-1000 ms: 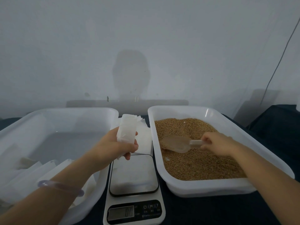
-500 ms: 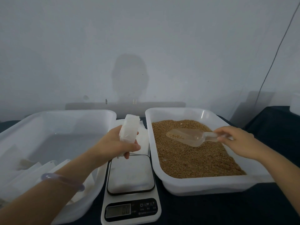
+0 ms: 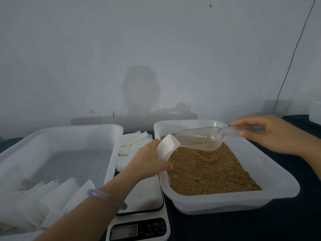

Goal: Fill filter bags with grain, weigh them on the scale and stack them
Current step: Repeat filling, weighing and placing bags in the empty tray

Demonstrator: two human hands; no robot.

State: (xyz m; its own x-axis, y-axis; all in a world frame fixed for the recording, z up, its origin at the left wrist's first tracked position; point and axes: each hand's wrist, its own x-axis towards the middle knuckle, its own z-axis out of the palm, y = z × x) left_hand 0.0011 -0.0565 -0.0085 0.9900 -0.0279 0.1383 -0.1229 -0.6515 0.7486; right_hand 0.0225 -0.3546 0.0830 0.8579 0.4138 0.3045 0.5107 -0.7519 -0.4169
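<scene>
Brown grain (image 3: 208, 171) filled the white plastic tray (image 3: 243, 204) that lay below the fingers of both hands. The left hand (image 3: 149, 162) gripped a white filter bag (image 3: 167, 147), with its fingers (image 3: 165, 166) curled round the lower part of the bag. The open mouth of the bag pointed up and away from those fingers, toward a clear plastic scoop (image 3: 199, 138).

The right hand (image 3: 271, 134) held the scoop by its handle, fingers (image 3: 246, 132) closed round it; the handle was blurred. The bowl of the scoop reached from the right fingers toward the left hand, over the grain. Its lip stood just beside the mouth of the bag; contact between the two could not be determined. A small amount of grain lay in the bowl.

A kitchen scale (image 3: 139, 230) sat under the left wrist, between the two trays. Its display was not legible. A stack of empty bags (image 3: 133, 141) lay just beyond the left fingers, behind the scale.

A second tray (image 3: 60, 129) stood to the outer side of the left hand. White bags (image 3: 57, 197) leaned in a row at its near corner. A pale purple bracelet (image 3: 107, 199) circled the left wrist.
</scene>
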